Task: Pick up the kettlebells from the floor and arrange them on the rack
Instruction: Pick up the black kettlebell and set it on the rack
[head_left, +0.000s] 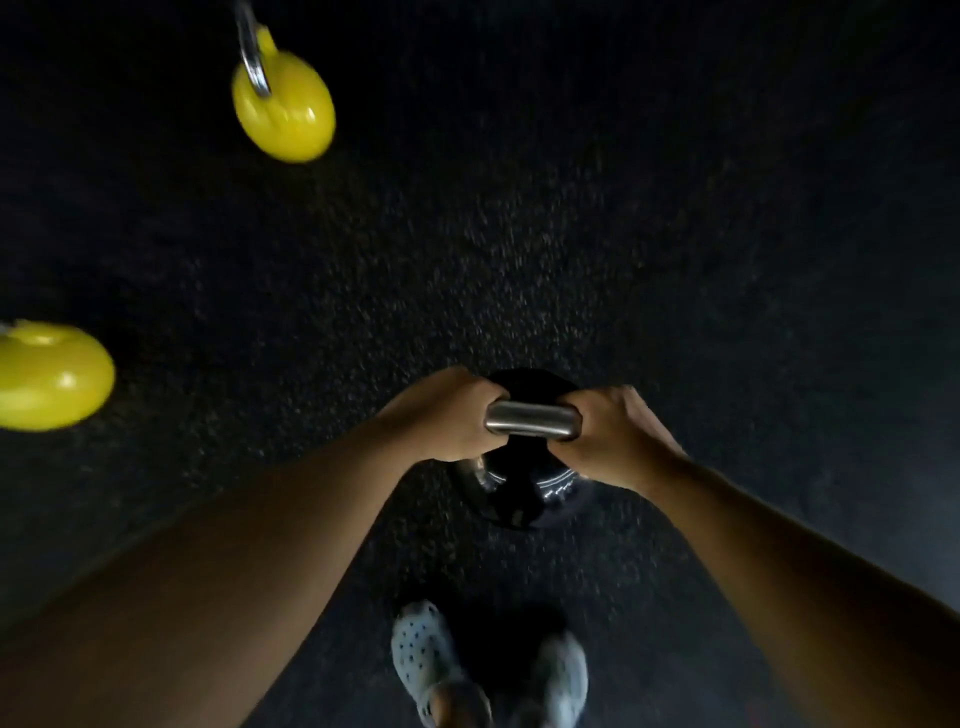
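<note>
A black kettlebell (524, 493) with a steel handle hangs below my arms, just ahead of my feet. My left hand (447, 415) grips the left end of its handle. My right hand (618, 434) grips the right end. The bare steel bar shows between the two fists. A yellow kettlebell (285, 106) with a steel handle lies on the dark floor at the upper left. A second yellow kettlebell (49, 376) lies at the left edge, partly cut off by the frame. The rack is not in view.
Dark speckled rubber floor (675, 208) fills the view. My two feet in light perforated clogs (431, 660) stand at the bottom centre, right behind the black kettlebell. The picture is blurred by motion.
</note>
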